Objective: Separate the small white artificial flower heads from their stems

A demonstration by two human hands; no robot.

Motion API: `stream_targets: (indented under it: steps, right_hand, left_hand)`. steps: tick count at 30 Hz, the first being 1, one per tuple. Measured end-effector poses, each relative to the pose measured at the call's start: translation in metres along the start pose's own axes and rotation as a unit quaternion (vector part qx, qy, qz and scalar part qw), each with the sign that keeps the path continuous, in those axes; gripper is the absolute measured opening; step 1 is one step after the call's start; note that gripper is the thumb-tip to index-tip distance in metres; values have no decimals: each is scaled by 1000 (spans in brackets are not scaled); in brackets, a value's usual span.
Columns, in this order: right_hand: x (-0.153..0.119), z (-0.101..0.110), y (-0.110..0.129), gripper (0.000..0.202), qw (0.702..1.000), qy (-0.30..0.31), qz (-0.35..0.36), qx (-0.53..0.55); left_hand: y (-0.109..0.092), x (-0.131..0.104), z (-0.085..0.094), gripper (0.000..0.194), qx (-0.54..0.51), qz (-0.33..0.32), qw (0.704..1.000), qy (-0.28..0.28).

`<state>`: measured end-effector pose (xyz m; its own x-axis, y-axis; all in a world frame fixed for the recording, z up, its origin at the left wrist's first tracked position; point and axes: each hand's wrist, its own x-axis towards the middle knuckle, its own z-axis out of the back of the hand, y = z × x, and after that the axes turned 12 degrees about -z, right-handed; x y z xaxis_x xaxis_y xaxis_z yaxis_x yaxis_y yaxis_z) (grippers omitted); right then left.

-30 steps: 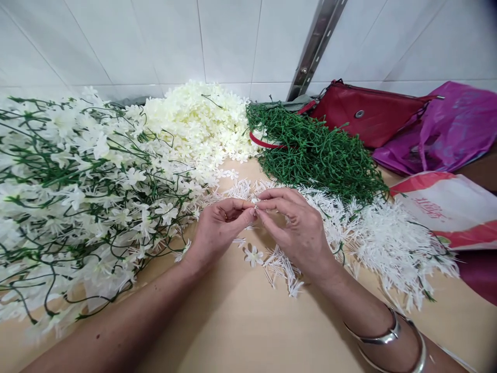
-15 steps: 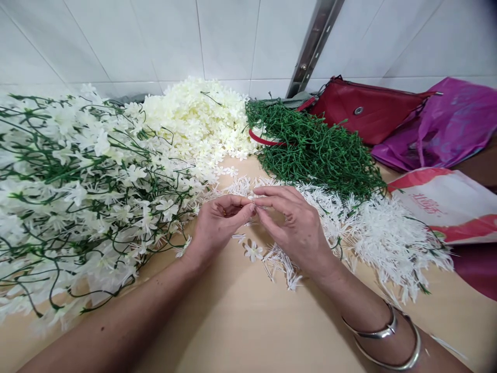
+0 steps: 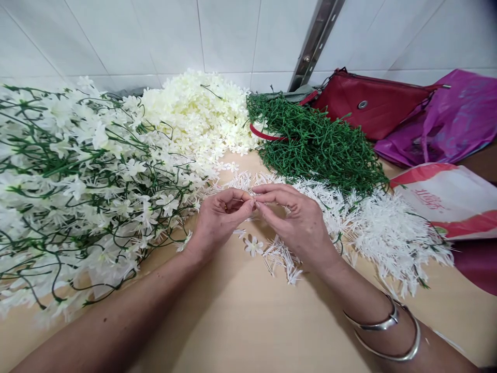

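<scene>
My left hand (image 3: 219,215) and my right hand (image 3: 297,217) meet fingertip to fingertip over the middle of the table. Each is closed in a pinch; whatever lies between the fingertips is too small to name. Just below them a single white artificial flower (image 3: 253,246) rests on the wood, beside a small cluster of white stamens (image 3: 285,261). Loose white stamens (image 3: 238,181) also lie behind my fingers. To the right of my right hand spreads a larger heap of white stamens (image 3: 392,238).
White flowers on green stems (image 3: 77,191) cover the left side. Cream flower heads (image 3: 205,109) are piled at the back, with green plastic stems (image 3: 318,145) beside them. A red handbag (image 3: 373,101), a purple plastic bag (image 3: 458,119) and a red-and-white packet (image 3: 446,199) lie at right.
Both hands stay pinched together at nearly the same spot, with slight finger movement. The view has shifted a little; the heaps look unchanged.
</scene>
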<state>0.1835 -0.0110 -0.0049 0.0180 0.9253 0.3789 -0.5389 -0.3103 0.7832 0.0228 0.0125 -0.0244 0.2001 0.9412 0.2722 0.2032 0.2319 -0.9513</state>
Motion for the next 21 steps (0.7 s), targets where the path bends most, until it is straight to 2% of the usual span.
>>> stream_targets:
  steps: [8, 14, 21]
  right_hand:
    - [-1, 1, 2, 11, 994, 28, -76, 71]
    - [0, 2, 4, 9, 986, 41, -127, 97]
    - [3, 2, -6, 5, 962, 88, -189, 174]
  left_hand:
    - [-1, 0, -2, 9, 8, -4, 1000, -12]
    - [-1, 0, -3, 10, 15, 8, 1000, 0]
    - [0, -1, -1, 12, 29, 17, 999, 3]
